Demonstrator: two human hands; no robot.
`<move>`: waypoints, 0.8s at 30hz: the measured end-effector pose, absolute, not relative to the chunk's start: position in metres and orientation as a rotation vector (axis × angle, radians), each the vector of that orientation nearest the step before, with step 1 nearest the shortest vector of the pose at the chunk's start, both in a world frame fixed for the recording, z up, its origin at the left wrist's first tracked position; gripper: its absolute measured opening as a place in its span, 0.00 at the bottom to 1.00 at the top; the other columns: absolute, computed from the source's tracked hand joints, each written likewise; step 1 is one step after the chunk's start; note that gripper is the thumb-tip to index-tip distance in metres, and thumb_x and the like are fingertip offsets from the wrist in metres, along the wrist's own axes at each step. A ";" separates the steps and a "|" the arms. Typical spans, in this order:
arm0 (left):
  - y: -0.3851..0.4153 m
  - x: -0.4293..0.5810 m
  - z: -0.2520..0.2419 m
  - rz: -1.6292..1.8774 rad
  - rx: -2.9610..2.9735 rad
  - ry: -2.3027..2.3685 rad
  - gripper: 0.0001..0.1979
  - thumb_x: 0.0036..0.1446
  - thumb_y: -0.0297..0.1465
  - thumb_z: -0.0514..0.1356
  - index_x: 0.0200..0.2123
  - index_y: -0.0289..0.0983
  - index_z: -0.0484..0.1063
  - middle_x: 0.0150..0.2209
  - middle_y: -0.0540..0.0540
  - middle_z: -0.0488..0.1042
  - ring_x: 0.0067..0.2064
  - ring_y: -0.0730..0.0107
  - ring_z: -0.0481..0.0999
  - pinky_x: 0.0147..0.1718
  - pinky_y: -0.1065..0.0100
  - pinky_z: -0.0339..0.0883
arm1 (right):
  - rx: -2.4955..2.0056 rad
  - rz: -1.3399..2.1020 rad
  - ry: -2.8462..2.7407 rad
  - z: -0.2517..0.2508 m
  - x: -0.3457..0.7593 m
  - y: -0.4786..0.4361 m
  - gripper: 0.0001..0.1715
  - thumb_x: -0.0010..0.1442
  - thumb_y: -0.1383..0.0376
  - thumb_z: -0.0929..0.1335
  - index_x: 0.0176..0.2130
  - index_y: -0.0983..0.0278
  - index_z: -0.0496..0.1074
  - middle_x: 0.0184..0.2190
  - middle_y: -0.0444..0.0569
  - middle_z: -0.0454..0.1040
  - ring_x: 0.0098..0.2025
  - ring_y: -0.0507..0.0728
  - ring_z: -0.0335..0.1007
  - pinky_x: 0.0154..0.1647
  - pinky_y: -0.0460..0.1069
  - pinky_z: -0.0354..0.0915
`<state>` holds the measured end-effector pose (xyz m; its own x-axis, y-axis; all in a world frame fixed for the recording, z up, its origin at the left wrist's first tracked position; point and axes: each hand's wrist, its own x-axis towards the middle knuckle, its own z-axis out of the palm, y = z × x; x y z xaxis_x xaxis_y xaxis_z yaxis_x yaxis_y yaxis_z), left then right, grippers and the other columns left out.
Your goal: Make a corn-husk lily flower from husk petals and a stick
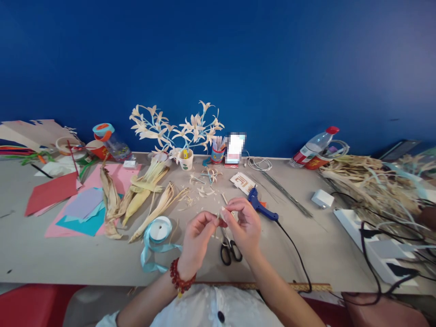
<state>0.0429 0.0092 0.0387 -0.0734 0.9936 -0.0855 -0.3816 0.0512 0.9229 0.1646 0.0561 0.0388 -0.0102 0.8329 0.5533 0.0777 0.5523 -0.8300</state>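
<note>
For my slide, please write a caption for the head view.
Both hands pinch a small husk strip above scissors.

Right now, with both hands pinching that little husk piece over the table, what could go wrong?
1. The blue glue gun lies close beside the right hand; if hot, it might burn a brushing wrist.
2. Its black cord trails past the right forearm and could snag.
3. The scissors lie directly under the hands; the small husk piece could slip from the left hand among them.

Red bead bracelet, white buttoned top
</note>
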 end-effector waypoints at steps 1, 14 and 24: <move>0.009 0.043 0.039 1.379 0.826 1.010 0.08 0.59 0.32 0.61 0.29 0.36 0.73 0.30 0.47 0.78 0.36 0.68 0.74 0.42 0.68 0.65 | -0.822 0.713 -1.479 0.039 0.165 0.056 0.07 0.59 0.73 0.69 0.32 0.60 0.71 0.32 0.45 0.70 0.38 0.56 0.68 0.39 0.52 0.64; 0.010 0.043 0.037 1.386 0.813 1.004 0.07 0.58 0.32 0.62 0.29 0.36 0.74 0.30 0.47 0.78 0.35 0.68 0.74 0.41 0.68 0.65 | -0.800 0.636 -1.534 0.038 0.166 0.057 0.08 0.59 0.73 0.69 0.35 0.59 0.72 0.32 0.46 0.71 0.37 0.56 0.69 0.38 0.52 0.66; 0.010 0.044 0.037 1.401 0.807 1.002 0.07 0.58 0.32 0.62 0.29 0.36 0.73 0.29 0.49 0.76 0.35 0.70 0.72 0.40 0.70 0.65 | -0.852 0.884 -1.459 0.034 0.169 0.049 0.06 0.60 0.69 0.69 0.39 0.60 0.72 0.36 0.47 0.69 0.35 0.55 0.69 0.36 0.51 0.67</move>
